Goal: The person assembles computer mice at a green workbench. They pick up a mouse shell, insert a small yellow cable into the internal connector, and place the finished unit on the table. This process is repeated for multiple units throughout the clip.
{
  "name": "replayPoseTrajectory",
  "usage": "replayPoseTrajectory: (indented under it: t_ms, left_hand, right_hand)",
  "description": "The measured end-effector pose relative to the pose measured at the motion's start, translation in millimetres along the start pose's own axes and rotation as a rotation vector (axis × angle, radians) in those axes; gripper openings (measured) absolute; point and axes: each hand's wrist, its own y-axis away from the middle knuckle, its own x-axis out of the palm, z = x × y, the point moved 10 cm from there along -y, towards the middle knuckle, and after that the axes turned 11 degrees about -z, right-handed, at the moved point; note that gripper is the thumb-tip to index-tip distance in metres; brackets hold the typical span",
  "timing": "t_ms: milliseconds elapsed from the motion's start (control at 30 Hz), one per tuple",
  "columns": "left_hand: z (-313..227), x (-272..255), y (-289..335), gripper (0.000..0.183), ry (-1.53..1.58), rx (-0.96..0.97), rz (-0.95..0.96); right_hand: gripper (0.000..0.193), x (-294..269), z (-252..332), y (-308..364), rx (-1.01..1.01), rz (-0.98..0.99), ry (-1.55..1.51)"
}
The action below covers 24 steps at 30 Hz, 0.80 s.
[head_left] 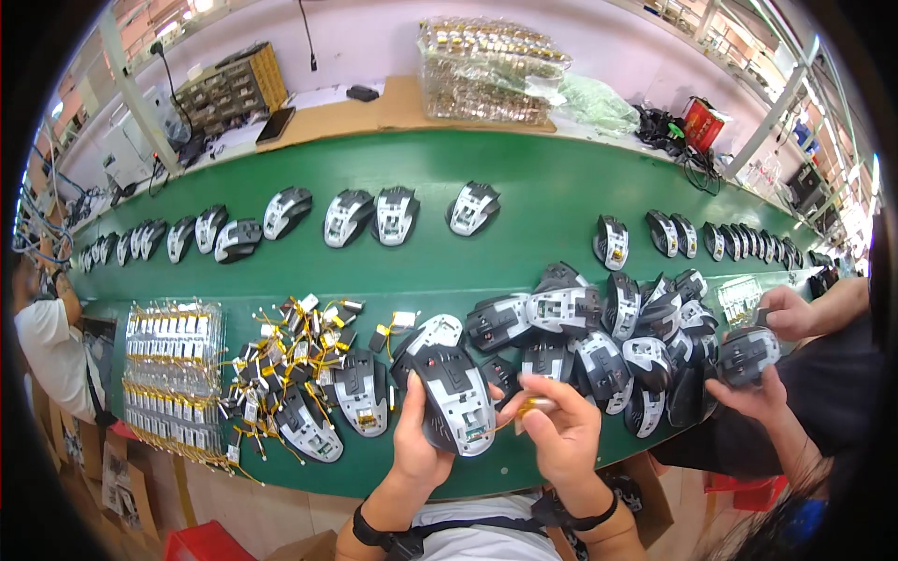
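Fingers [411, 404]: left hand [418, 451] curls around a mouse [456, 397]; right hand [569, 435], nearly closed, pinches a battery [540, 403] above the near edge of the workbench [363, 472].

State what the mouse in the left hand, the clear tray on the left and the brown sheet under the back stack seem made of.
Mouse: likely hard plastic, low sheen; moulded openings show.
Clear tray: probably thin, glossy plastic, see-through with glints.
Brown sheet: matte, apparently cardboard from its plain tan surface, though wooden board is possible.

Beyond the held mouse [456, 397], a bare strip of worktop [402, 274] lies open; batteries [292, 366] block the left, a mouse pile [601, 360] the right.
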Motion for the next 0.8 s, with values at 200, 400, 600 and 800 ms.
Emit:
replayPoseTrajectory:
  t_ms: [200, 400, 600, 800]
  left_hand:
    - [-9.1, -8.0, 0.2, 0.065, 0.053, 0.036, -0.070]
    - [-5.8, -16.5, -2.7, 0.062, 0.034, 0.056, -0.124]
    - [-11.6, -12.5, -3.3, 0.062, 0.030, 0.115, -0.060]
    - [-13.5, -13.2, -2.2, 0.062, 0.012, 0.122, -0.083]
  right_hand:
    - [0.037, 15.0, -21.1, -0.5, 0.110, -0.058, -0.050]
    - [0.030, 40.1, 15.2, 8.7, -0.509, 0.089, 0.727]
    - [0.043, 46.7, 25.0, 23.9, -0.791, 0.116, 0.853]
    - [0.044, 52.2, 31.9, 26.8, -0.892, 0.285, 0.978]
